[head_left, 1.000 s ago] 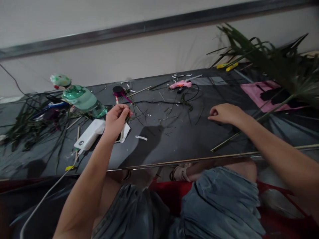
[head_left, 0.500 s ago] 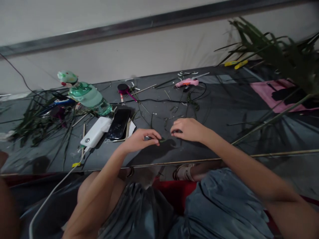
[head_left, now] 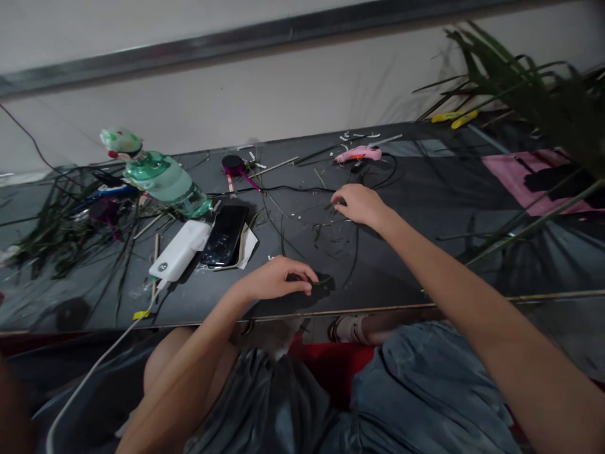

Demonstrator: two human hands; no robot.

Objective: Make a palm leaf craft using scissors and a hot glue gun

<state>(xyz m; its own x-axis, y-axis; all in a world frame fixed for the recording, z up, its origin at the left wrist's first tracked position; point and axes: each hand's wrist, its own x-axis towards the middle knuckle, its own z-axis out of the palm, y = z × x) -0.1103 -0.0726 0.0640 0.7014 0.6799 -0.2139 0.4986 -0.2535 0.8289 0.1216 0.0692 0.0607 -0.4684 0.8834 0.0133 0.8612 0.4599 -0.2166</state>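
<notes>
A short green leaf strip (head_left: 324, 280) lies close to the near edge of the worktop (head_left: 387, 277), right of its middle. The left hand (head_left: 274, 277) is at its left end, fingers curved towards the thumb; whether they pinch it cannot be told. The right hand (head_left: 359, 205) is farther in, fingers bent, a dark green scrap (head_left: 329, 205) at the tips; its grip cannot be confirmed. Such thin pieces are best taken lightly by one end, kept flat and away from loose trimmings, to avoid creasing.

Left of the left hand are a black phone (head_left: 227, 234) and a white power bank (head_left: 176, 253). A pink glue gun (head_left: 362, 154) lies by the far edge. The power bank bears a small round mark, unreadable; no brand or label is legible.
</notes>
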